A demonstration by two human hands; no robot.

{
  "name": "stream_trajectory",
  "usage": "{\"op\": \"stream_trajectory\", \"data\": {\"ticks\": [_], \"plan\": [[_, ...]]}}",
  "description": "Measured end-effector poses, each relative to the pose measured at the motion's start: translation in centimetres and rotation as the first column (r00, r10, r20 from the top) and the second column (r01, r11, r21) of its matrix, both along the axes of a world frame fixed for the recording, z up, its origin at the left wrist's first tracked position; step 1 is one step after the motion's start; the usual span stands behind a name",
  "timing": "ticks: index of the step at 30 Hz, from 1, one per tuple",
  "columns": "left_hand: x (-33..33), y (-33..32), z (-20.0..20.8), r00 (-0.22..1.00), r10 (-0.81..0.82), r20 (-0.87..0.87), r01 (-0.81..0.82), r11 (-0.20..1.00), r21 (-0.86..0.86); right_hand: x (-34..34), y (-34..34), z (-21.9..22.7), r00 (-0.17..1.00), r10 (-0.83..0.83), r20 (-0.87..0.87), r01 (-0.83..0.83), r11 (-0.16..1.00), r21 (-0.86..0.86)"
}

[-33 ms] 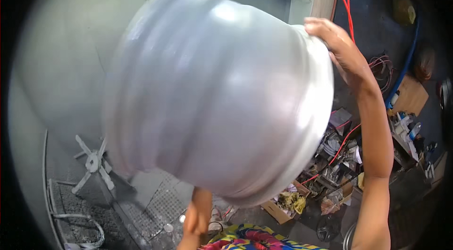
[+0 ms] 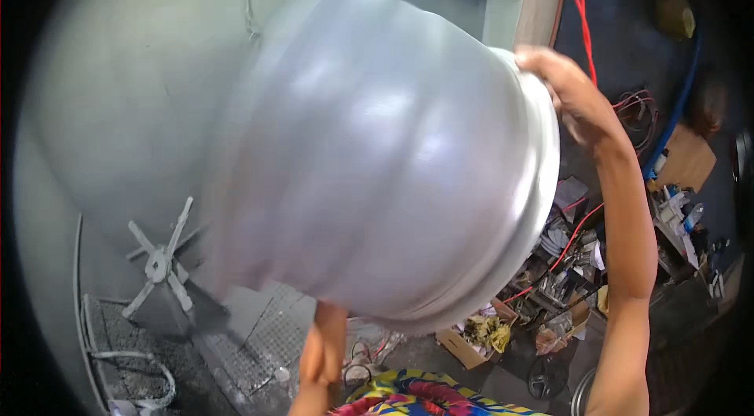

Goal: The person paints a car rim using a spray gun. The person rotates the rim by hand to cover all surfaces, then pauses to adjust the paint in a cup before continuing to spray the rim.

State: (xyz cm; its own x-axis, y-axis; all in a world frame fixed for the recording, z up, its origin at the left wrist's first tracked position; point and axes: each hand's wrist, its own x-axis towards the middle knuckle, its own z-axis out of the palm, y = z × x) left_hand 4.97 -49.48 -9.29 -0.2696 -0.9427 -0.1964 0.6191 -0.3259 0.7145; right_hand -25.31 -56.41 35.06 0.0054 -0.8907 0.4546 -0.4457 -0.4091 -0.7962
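Note:
A large silver-grey wheel rim (image 2: 377, 157) fills the middle of the head view, held up in the air and tilted. Its barrel faces me, and its left side is smeared by motion. My right hand (image 2: 561, 86) grips the rim's right edge near the top, with its fingers curled over the lip. From the lower edge my left forearm (image 2: 320, 349) reaches up under the rim's lower side. The fingers of that hand are hidden behind the rim.
At lower left, a grey stand with several spokes (image 2: 158, 265) is near the pale wall. Bent pipe (image 2: 161, 369) lies below it. On the right are cluttered tools and scraps (image 2: 561, 274), an open cardboard box (image 2: 463, 348), red cables (image 2: 583, 15) and a blue hose (image 2: 682, 106).
The wheel rim has shifted a little to the right and turned slightly, uncovering more of the spoked stand. My right hand has moved slightly down and right with it.

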Motion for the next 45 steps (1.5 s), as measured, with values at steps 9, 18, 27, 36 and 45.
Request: {"op": "stream_trajectory", "data": {"ticks": [9,18,27,36,45], "plan": [[18.4,17.8,-3.5,0.783,0.608,0.129,-0.620,0.750,0.228,1.5,-1.6,-30.3,0.774,-0.159,0.613,-0.438,0.565,0.700],[26.7,22.6,-5.3,0.630,0.751,0.197,-0.771,0.578,0.266,8.5,0.1,-44.1,0.728,-0.342,0.594,-0.401,0.490,0.774],[29.6,17.1,-9.1,0.669,0.710,0.221,-0.727,0.565,0.389,10.9,-1.4,-51.3,0.716,-0.491,0.496,-0.283,0.445,0.850],[30.8,12.7,-10.6,0.717,0.650,0.252,-0.680,0.576,0.453,11.9,-3.0,-54.5,0.716,-0.539,0.443,-0.235,0.412,0.880],[33.9,1.6,-12.4,0.779,0.579,0.242,-0.627,0.697,0.348,11.8,-6.1,-57.1,0.730,-0.498,0.467,-0.247,0.445,0.861]]}}
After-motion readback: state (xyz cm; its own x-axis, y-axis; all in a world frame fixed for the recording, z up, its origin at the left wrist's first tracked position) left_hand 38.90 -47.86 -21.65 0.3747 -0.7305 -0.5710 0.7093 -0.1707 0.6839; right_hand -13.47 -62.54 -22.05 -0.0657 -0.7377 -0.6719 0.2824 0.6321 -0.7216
